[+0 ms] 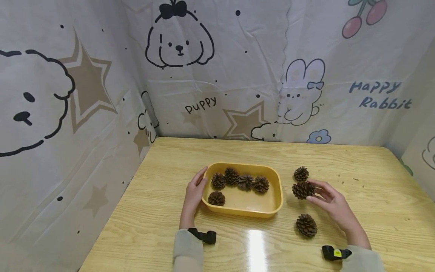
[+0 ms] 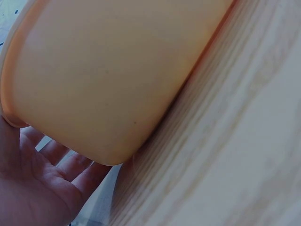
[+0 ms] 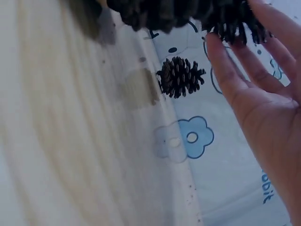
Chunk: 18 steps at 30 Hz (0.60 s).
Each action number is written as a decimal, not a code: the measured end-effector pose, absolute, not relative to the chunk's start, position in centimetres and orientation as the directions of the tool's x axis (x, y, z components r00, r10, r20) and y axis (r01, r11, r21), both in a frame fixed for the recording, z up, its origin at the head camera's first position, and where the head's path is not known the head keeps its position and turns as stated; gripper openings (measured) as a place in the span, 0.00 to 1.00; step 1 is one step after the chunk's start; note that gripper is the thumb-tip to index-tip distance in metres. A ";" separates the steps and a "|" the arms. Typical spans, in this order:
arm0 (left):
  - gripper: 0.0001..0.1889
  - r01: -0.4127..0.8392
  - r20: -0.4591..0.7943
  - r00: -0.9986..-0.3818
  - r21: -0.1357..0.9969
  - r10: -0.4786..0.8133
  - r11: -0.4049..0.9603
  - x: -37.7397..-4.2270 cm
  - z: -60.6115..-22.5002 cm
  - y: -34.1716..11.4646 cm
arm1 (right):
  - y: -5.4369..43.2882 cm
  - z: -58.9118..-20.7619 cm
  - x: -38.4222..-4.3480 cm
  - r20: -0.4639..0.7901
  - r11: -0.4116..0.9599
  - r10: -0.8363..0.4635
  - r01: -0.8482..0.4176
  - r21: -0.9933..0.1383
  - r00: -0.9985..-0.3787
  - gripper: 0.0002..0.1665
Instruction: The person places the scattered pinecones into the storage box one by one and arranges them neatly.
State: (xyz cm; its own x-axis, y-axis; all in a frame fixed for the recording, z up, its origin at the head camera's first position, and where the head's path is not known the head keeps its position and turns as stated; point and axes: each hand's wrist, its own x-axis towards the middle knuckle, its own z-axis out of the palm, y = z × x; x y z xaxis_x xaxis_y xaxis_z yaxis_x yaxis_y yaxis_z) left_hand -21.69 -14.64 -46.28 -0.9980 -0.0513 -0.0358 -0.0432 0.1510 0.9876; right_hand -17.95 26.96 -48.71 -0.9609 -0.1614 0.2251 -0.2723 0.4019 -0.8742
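At left, a cloth (image 1: 112,22) printed with stars and a dog hangs beside a wood-grain counter (image 1: 153,211). A person's left hand (image 1: 194,192) rests against the left end of a yellow tray (image 1: 241,212), its grip loose, the fingers lying along the outer wall rather than clasping it. A black camera (image 1: 209,237) sits on that wrist. Inside the tray, whose long axis runs left to right, one cone (image 1: 216,198) occupies the near left corner, while four more cones (image 1: 246,182) line the far side in an uneven row.

Right of the tray, the far cone (image 1: 301,173) lies just beyond the held cone (image 1: 302,190); the two overlap in the head view, and whether they touch cannot be told. The held cone sits between the tray's right rim and the right hand (image 1: 333,204), apart from the rim, its long axis roughly left to right. The right grip is narrow, thumb and fingertips pinching the cone's right end; whether it is off the counter is hard to tell. The tray lies to the left of this grip, and the right hand is the closer one to all three outside cones. The near cone (image 1: 306,226) rests on the counter, apart from the thumb.
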 end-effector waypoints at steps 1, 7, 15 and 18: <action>0.23 -0.044 -0.037 -0.998 0.988 -0.052 0.151 -21.7 -46.3 -14.6 | 26.8 -48.5 -17.9 0.225 0.410 -0.160 -0.272 -0.871 -0.961 0.31; 0.23 -0.047 -0.039 -0.998 0.988 -0.053 0.149 -21.6 -46.1 -14.6 | 25.6 -47.4 -17.9 0.234 0.421 -0.169 -0.285 -0.861 -0.957 0.31; 0.23 -0.039 -0.031 -0.998 0.987 -0.054 0.158 -21.8 -46.4 -14.6 | 23.9 -46.7 -18.1 0.259 0.359 -0.209 -0.321 -0.877 -0.943 0.30; 0.23 -0.036 -0.028 -0.998 0.989 -0.057 0.145 -22.3 -47.4 -14.8 | 23.2 -46.7 -18.3 0.269 0.336 -0.233 -0.337 -0.880 -0.935 0.30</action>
